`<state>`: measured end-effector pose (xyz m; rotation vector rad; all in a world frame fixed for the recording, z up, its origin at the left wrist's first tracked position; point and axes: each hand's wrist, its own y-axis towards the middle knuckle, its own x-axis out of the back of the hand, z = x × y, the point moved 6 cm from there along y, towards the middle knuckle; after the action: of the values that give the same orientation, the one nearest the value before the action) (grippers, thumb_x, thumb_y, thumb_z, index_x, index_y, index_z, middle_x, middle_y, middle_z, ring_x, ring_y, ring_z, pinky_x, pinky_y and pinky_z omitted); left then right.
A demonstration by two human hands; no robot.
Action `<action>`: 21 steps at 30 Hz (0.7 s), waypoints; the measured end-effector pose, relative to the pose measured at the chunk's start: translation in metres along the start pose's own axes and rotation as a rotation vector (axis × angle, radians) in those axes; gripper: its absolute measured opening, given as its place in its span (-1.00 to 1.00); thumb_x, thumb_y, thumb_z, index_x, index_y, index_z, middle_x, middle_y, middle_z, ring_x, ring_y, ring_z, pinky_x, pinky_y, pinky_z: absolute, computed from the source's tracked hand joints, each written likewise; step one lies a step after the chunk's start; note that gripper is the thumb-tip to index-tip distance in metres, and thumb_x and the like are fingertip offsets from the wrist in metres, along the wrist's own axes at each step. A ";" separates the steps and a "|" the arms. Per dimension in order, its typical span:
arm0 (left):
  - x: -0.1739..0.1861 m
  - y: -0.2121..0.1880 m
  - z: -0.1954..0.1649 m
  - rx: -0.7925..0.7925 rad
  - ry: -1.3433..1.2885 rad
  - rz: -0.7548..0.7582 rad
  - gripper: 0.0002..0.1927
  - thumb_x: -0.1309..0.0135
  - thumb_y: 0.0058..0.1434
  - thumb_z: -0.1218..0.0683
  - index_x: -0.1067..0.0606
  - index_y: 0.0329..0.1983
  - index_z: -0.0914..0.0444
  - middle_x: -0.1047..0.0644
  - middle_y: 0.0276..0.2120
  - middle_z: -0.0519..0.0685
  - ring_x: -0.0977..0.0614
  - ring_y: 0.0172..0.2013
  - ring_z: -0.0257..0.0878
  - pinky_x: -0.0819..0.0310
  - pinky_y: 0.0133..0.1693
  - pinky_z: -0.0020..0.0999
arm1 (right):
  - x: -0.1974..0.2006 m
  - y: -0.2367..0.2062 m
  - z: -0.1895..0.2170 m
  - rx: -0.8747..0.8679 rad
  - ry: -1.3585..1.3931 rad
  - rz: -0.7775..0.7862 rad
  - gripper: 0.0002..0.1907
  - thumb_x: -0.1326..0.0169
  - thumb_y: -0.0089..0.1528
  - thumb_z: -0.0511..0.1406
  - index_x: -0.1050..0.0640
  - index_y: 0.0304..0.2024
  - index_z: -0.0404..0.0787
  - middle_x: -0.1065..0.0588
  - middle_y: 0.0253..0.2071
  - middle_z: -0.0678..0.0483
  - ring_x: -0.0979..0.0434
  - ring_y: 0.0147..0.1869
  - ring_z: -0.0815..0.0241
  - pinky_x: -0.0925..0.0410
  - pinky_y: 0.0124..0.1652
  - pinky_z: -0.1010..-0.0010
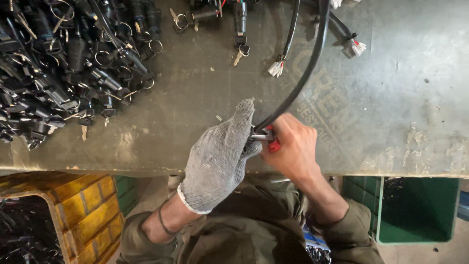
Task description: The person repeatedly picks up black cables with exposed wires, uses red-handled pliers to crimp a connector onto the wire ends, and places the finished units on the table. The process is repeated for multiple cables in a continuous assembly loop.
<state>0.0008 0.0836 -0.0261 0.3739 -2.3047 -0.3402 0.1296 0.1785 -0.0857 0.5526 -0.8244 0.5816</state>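
My left hand (220, 156), in a grey knitted glove, grips the near end of a thick black cable (305, 73) that curves up and away across the workbench (195, 98). My bare right hand (293, 146) is closed around a small red-handled tool (273, 144) whose metal tip meets the cable end between the two hands. The cable end itself is mostly hidden by my fingers.
A large heap of black key switches with key rings (63, 68) fills the bench's far left. Loose wire leads with white connectors (276, 68) (355, 47) lie at the back. A yellow crate (73, 210) stands below left, a green bin (415, 210) below right.
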 end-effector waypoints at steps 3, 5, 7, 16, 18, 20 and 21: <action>0.000 0.000 0.006 0.123 -0.135 0.063 -0.29 -0.23 0.31 0.15 -0.22 0.48 0.30 -0.56 -0.11 0.05 -0.60 -0.19 0.04 -0.49 -0.13 -0.12 | -0.001 -0.001 -0.003 0.040 0.018 -0.089 -0.67 -0.28 -0.04 -0.35 -0.46 -0.27 -0.17 -0.49 -0.35 0.03 -0.56 -0.24 -0.06 -0.34 -0.32 0.16; 0.006 -0.002 0.004 0.046 -0.316 0.056 -0.34 -0.22 0.25 0.16 -0.24 0.38 0.25 -0.52 0.05 0.18 -0.61 -0.06 0.06 -0.54 -0.05 -0.19 | -0.010 0.001 -0.009 0.073 0.049 -0.041 -0.65 -0.27 -0.14 -0.34 -0.43 -0.35 -0.20 -0.45 -0.39 -0.02 -0.51 -0.28 -0.11 -0.34 -0.31 0.14; 0.001 -0.005 0.011 0.163 -0.602 0.194 -0.36 -0.19 0.26 0.19 -0.27 0.39 0.22 -0.53 -0.01 0.16 -0.60 -0.10 -0.06 -0.57 -0.05 -0.28 | -0.017 0.005 -0.015 0.155 0.145 0.014 -0.67 -0.27 -0.12 -0.35 -0.41 -0.37 -0.21 -0.43 -0.39 -0.03 -0.49 -0.28 -0.10 -0.34 -0.27 0.16; 0.007 0.004 0.012 0.169 -0.405 0.188 -0.36 -0.18 0.29 0.15 -0.32 0.44 0.26 -0.57 -0.22 0.03 -0.59 -0.27 -0.15 -0.53 -0.13 -0.30 | -0.020 0.011 -0.007 0.163 0.252 0.066 -0.64 -0.26 -0.02 -0.34 -0.47 -0.21 -0.26 -0.48 -0.27 -0.03 -0.52 -0.19 -0.10 -0.37 -0.22 0.19; 0.013 0.013 0.011 0.065 0.071 0.067 -0.40 -0.19 0.31 0.08 -0.35 0.39 0.30 -0.58 -0.18 0.14 -0.61 -0.21 0.08 -0.45 -0.16 -0.11 | -0.022 0.013 -0.013 -0.047 0.005 0.081 -0.63 -0.33 0.02 -0.31 -0.51 -0.17 -0.26 -0.49 -0.31 -0.01 -0.52 -0.24 -0.09 -0.33 -0.29 0.16; 0.026 0.022 0.024 0.184 0.173 0.018 -0.41 -0.23 0.27 0.02 -0.40 0.32 0.30 -0.59 -0.21 0.15 -0.61 -0.27 0.10 -0.46 -0.21 -0.10 | -0.016 0.019 -0.012 -0.006 -0.149 0.031 -0.62 -0.37 0.02 -0.25 -0.50 -0.21 -0.19 -0.48 -0.30 0.00 -0.51 -0.19 -0.10 -0.34 -0.24 0.13; 0.038 0.024 0.027 0.244 0.215 -0.008 -0.41 -0.24 0.25 -0.02 -0.42 0.29 0.29 -0.60 -0.23 0.16 -0.61 -0.30 0.10 -0.46 -0.24 -0.09 | -0.009 0.023 -0.014 0.010 -0.231 0.006 -0.61 -0.39 0.01 -0.21 -0.50 -0.22 -0.16 -0.47 -0.29 0.01 -0.50 -0.16 -0.10 -0.34 -0.22 0.11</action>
<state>-0.0484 0.0958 -0.0114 0.5153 -2.1364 -0.0187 0.1161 0.2015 -0.0957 0.6343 -1.0422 0.5340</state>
